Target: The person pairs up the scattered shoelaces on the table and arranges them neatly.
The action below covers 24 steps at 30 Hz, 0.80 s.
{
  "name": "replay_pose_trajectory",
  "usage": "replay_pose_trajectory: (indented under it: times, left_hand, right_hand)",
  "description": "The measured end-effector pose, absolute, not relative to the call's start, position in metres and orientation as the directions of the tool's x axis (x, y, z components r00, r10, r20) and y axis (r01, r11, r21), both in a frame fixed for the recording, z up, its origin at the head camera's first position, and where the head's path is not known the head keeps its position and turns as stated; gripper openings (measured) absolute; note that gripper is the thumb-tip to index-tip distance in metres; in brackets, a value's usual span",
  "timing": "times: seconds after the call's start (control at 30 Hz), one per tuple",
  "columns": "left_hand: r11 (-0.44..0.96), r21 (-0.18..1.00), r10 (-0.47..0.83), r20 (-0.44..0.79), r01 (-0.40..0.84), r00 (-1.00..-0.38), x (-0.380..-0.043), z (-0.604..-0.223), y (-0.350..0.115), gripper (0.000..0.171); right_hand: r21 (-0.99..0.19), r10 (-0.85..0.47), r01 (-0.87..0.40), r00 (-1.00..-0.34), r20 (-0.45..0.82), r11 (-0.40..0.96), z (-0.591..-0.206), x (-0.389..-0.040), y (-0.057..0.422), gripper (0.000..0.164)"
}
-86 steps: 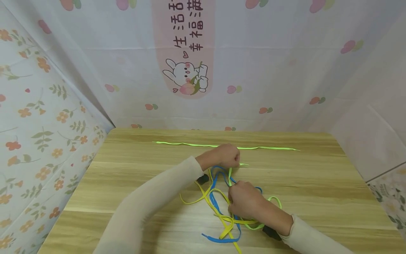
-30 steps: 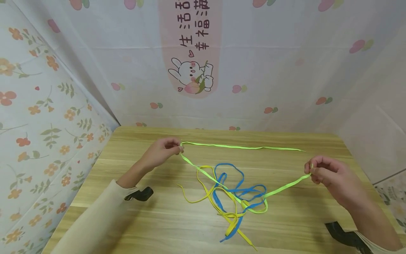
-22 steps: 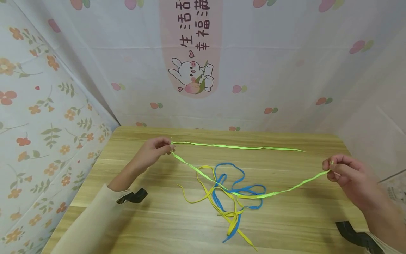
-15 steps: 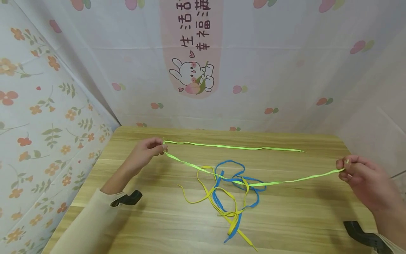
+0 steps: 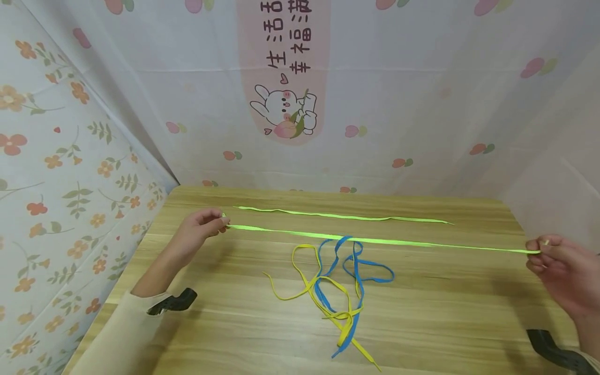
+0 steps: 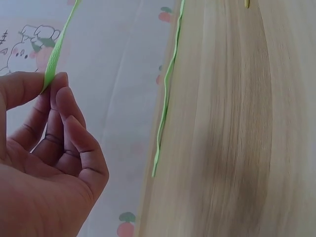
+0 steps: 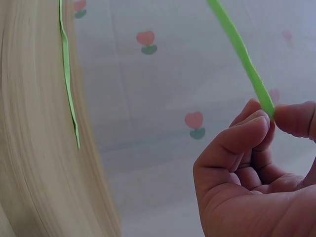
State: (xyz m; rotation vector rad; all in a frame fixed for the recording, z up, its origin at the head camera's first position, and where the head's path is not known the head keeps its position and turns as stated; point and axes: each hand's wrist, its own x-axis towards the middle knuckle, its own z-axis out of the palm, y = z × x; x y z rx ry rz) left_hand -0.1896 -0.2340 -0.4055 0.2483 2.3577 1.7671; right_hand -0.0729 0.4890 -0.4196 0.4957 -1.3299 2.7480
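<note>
A neon green shoelace [image 5: 281, 232] is stretched nearly straight across the table between my two hands. My left hand [image 5: 197, 234] pinches one end between thumb and index finger, as the left wrist view confirms. At the far right my right hand [image 5: 569, 268] pinches the other end. Part of a blue shoelace [image 5: 361, 281] loops up over the stretched lace near its middle. Yellow lace [image 5: 304, 291] lies tangled with the blue on the table below. Behind the held lace, a second green shoelace [image 5: 347, 216] lies almost straight along the back.
The wooden table [image 5: 234, 328] ends at a printed white curtain [image 5: 422, 104] at the back. A flowered curtain [image 5: 84, 208] hangs on the left. Dark wrist-camera mounts [image 5: 173, 302] show at both sleeves.
The hands have moved apart, pulling the green lace from a tangled heap through a sagging curve to nearly straight. It has lifted part of the blue lace and shifted back from the heap.
</note>
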Motion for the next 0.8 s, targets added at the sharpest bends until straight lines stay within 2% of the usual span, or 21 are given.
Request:
replay_pose_trajectory:
  times: [0.07,0.23,0.5,0.6,0.67,0.8]
  left_hand:
    - [0.273,0.961,0.244,-0.042,0.028,-0.969,-0.188,-0.405,-0.237,0.022]
    - [0.241,0.968,0.288,-0.005,0.067,-0.958,-0.184,-0.403,-0.243,0.019]
    - [0.091,0.979,0.366,0.140,0.185,-0.920,-0.174,-0.398,-0.254,0.013]
    - [-0.008,0.972,0.382,0.219,0.233,-0.898,-0.171,-0.394,-0.258,0.024]
    - [-0.102,0.959,0.380,0.283,0.265,-0.880,-0.170,-0.391,-0.260,0.030]
    - [-0.246,0.916,0.339,0.388,0.317,-0.857,-0.169,-0.375,-0.260,0.036]
  right_hand:
    - [-0.712,-0.125,-0.153,-0.938,0.322,-0.685,-0.421,-0.073,0.494,0.066]
    - [-0.702,-0.165,-0.141,-0.923,0.349,-0.698,-0.424,-0.071,0.503,0.070]
    - [-0.630,-0.192,-0.095,-0.908,0.371,-0.770,-0.422,-0.068,0.514,0.063]
    - [-0.625,-0.142,-0.142,-0.913,0.382,-0.767,-0.419,-0.065,0.517,0.056]
    - [-0.665,-0.101,-0.201,-0.917,0.386,-0.719,-0.415,-0.063,0.517,0.050]
    - [-0.684,-0.023,-0.289,-0.913,0.407,-0.669,-0.397,-0.065,0.515,0.044]
